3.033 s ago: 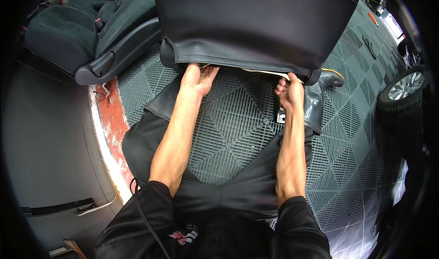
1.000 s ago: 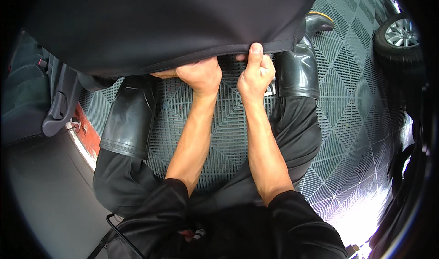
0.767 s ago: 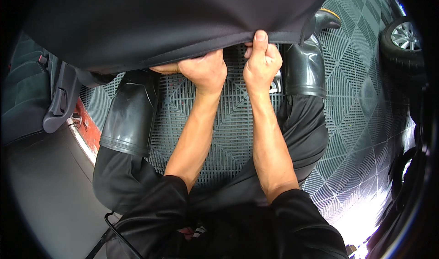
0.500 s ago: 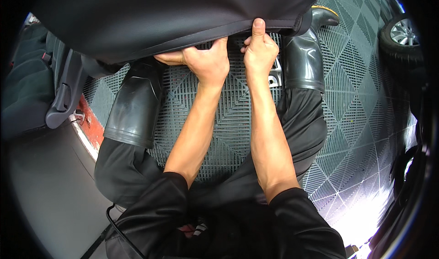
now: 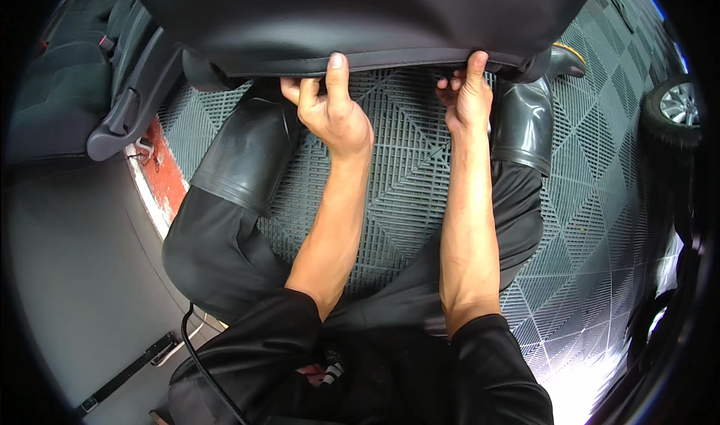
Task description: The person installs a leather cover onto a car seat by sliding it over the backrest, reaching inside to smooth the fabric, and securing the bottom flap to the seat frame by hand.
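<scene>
A large black leather-like seat cover (image 5: pixel 360 20) fills the top of the view, its stitched lower edge facing me. My left hand (image 5: pixel 335 117) is closed on that edge left of the middle, thumb on the outer face and fingers curled beneath. Farther right, my right hand (image 5: pixel 469 102) grips the same edge, its thumb pressed on the face and its fingers partly hidden below. Whatever lies under the cover behind the edge cannot be seen.
My knees in black rubber boots (image 5: pixel 244 151) stand either side of my arms on grey grid floor tiles (image 5: pixel 390 162). Dark car seats (image 5: pixel 64 72) are at left, above a grey panel (image 5: pixel 82 275) with a black strap. A car wheel (image 5: pixel 675 110) stands at far right.
The cover's edge now runs straighter and sits farther right in view. My hands have moved apart along it, the right one farther right, and my left thumb now lies over the edge.
</scene>
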Motion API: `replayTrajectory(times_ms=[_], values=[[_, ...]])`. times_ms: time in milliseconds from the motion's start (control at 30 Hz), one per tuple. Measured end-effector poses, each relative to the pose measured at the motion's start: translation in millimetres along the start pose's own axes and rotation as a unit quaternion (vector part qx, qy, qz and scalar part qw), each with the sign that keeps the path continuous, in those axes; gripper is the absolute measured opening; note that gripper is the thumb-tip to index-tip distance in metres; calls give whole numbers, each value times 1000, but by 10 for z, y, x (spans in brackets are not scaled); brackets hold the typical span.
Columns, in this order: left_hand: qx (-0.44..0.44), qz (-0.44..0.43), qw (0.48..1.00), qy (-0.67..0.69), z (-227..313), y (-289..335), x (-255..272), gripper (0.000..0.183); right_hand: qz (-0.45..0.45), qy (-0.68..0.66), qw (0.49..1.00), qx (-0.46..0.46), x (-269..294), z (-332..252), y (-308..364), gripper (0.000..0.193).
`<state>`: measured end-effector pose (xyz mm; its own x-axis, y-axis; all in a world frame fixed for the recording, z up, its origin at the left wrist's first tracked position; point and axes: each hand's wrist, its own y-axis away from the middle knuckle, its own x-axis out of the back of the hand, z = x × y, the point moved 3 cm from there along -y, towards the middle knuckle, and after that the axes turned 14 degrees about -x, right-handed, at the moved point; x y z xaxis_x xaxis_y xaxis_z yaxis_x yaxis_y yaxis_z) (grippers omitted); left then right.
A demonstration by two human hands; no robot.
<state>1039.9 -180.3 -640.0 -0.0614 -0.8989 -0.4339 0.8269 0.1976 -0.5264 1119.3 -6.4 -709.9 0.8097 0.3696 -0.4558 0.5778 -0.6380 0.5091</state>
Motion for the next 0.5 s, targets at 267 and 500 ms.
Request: replayTrajectory(times_ms=[267,500], values=[[96,-25,989,110,82,-45,209,18,63,6,980,188,-672,247,555,59],[107,-6,989,101,160,-76,231,5,-35,150,909,388,-937,639,707,23]])
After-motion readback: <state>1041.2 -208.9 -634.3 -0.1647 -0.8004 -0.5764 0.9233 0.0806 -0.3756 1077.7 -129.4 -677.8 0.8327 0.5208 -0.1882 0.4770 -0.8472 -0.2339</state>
